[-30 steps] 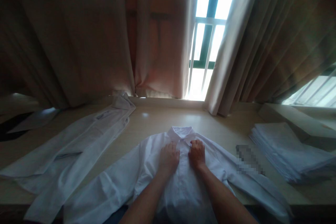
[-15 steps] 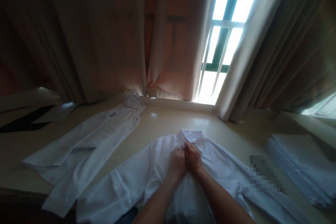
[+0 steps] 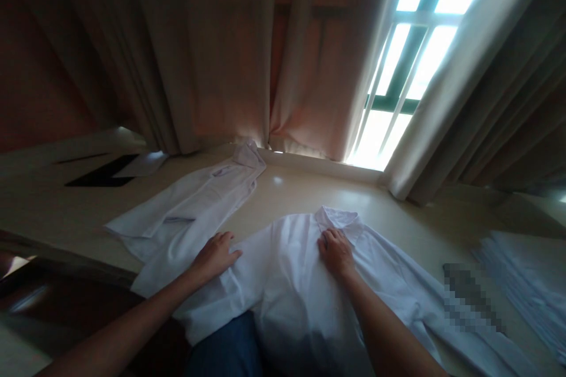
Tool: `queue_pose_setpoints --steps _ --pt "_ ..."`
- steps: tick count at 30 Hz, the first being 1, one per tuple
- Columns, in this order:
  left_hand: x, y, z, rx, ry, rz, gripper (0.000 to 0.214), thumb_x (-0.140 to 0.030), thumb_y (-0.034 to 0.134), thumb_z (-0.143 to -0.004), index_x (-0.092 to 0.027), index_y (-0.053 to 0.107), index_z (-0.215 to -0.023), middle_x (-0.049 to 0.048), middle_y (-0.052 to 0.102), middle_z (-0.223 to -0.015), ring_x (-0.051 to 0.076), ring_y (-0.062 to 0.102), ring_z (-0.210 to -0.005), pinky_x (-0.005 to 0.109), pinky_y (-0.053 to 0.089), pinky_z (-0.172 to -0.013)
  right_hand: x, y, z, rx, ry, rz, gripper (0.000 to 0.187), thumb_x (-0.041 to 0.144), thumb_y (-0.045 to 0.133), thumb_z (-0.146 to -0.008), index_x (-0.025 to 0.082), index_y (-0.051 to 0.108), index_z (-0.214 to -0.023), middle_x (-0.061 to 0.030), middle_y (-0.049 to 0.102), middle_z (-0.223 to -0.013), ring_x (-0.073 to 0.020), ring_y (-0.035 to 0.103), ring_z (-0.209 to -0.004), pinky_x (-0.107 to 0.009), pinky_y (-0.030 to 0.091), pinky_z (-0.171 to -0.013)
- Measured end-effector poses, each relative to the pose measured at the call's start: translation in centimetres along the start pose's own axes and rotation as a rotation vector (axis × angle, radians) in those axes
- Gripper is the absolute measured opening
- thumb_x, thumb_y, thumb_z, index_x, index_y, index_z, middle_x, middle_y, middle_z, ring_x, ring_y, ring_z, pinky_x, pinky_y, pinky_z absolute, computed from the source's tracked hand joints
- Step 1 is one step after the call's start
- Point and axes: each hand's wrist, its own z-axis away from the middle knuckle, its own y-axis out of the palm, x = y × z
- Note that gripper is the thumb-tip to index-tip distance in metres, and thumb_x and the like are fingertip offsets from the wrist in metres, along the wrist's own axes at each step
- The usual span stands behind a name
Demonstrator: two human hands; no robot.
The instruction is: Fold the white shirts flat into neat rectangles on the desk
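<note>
A white collared shirt [image 3: 292,283] lies spread face up on the pale table [image 3: 424,230], its collar toward the window. My right hand [image 3: 336,250] rests on the shirt's chest just below the collar, fingers bent and pressing the cloth. My left hand [image 3: 216,256] lies flat at the shirt's left shoulder, where the sleeve begins, fingers stretched out. It holds nothing.
A second white shirt [image 3: 194,206] lies spread at the back left. A stack of folded white cloth [image 3: 526,277] sits at the right edge. Curtains [image 3: 221,53] and a bright window [image 3: 411,65] close the back. A dark flat object [image 3: 106,171] lies far left.
My left hand has left the collar and slid out to the left shoulder of the shirt. My right hand stays by the collar. The view has swung left.
</note>
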Motion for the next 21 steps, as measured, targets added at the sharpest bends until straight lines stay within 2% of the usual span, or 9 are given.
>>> queue_pose_setpoints --steps 2,3,6,9,11,13,16,19,21 --pt "4.2 -0.1 1.4 0.111 -0.120 -0.053 0.046 -0.053 0.060 -0.065 -0.016 0.059 -0.092 0.0124 0.064 -0.097 0.027 0.060 -0.095 0.034 0.043 -0.081 0.0 0.0 0.1 0.002 0.003 0.005 0.020 0.032 0.042 -0.090 0.025 0.059 -0.097 -0.0044 0.060 -0.107 -0.0192 0.049 -0.105 -0.031 0.032 -0.096" --pt "5.6 0.0 2.2 0.164 -0.146 -0.056 0.046 -0.056 0.060 -0.063 -0.017 0.059 -0.086 0.0100 0.065 -0.091 0.026 0.061 -0.088 0.033 0.043 -0.074 0.1 0.0 0.1 0.000 0.003 0.006 0.019 0.032 0.043 -0.090 0.025 0.059 -0.097 -0.0043 0.060 -0.107 -0.0191 0.049 -0.104 -0.031 0.032 -0.095" --pt "7.7 0.1 4.0 0.283 -0.156 -0.017 0.038 -0.055 0.060 -0.060 -0.019 0.056 -0.071 0.0045 0.063 -0.076 0.022 0.059 -0.074 0.029 0.037 -0.062 0.1 0.0 0.2 -0.006 -0.001 0.005 0.019 0.031 0.043 -0.090 0.025 0.059 -0.098 -0.0041 0.060 -0.108 -0.0189 0.049 -0.104 -0.031 0.032 -0.095" --pt "8.0 -0.8 4.2 0.301 -0.126 0.042 0.028 -0.047 0.054 -0.063 -0.020 0.051 -0.065 0.0017 0.058 -0.068 0.020 0.056 -0.069 0.028 0.033 -0.059 0.1 -0.1 0.3 -0.003 0.001 0.007 0.019 0.031 0.043 -0.090 0.025 0.059 -0.098 -0.0040 0.059 -0.110 -0.0189 0.048 -0.105 -0.031 0.031 -0.095" --pt "8.1 -2.2 3.6 0.287 -0.108 0.082 0.027 -0.047 0.049 -0.067 -0.020 0.048 -0.064 0.0004 0.055 -0.065 0.019 0.054 -0.067 0.027 0.033 -0.059 0.1 -0.1 0.3 0.001 0.003 0.009 0.019 0.031 0.043 -0.090 0.024 0.059 -0.098 -0.0041 0.059 -0.110 -0.0189 0.048 -0.105 -0.031 0.031 -0.094" --pt "8.2 -4.4 2.5 0.255 -0.085 0.103 0.031 -0.051 0.045 -0.070 -0.020 0.047 -0.065 0.0000 0.054 -0.065 0.018 0.053 -0.067 0.027 0.033 -0.060 0.2 -0.2 0.3 0.009 0.004 0.012 0.019 0.031 0.042 -0.090 0.024 0.059 -0.097 -0.0043 0.060 -0.109 -0.0190 0.047 -0.105 -0.031 0.031 -0.094" --pt "8.1 -8.5 0.5 0.144 -0.027 0.095 0.036 -0.055 0.044 -0.073 -0.019 0.052 -0.072 0.0007 0.058 -0.072 0.018 0.056 -0.072 0.026 0.036 -0.064 0.4 -0.4 0.2 0.033 0.011 0.026 0.021 0.033 0.041 -0.091 0.024 0.058 -0.098 -0.0048 0.059 -0.109 -0.0197 0.047 -0.106 -0.032 0.030 -0.094" --pt "7.1 -12.3 -1.6 0.048 0.026 0.019 0.038 -0.056 0.044 -0.074 -0.020 0.056 -0.079 0.0011 0.063 -0.078 0.020 0.058 -0.077 0.025 0.038 -0.067 0.6 -0.5 0.2 0.054 0.017 0.042 0.024 0.035 0.040 -0.091 0.024 0.058 -0.103 -0.0054 0.058 -0.112 -0.0209 0.046 -0.108 -0.033 0.030 -0.094" --pt "6.2 -13.9 -2.8 0.030 0.048 -0.055 0.040 -0.057 0.046 -0.074 -0.021 0.058 -0.082 0.0025 0.064 -0.081 0.022 0.059 -0.080 0.026 0.038 -0.069 0.7 -0.6 0.2 0.063 0.019 0.052 0.028 0.035 0.038 -0.092 0.025 0.056 -0.111 -0.0057 0.057 -0.115 -0.0217 0.045 -0.110 -0.034 0.030 -0.094"
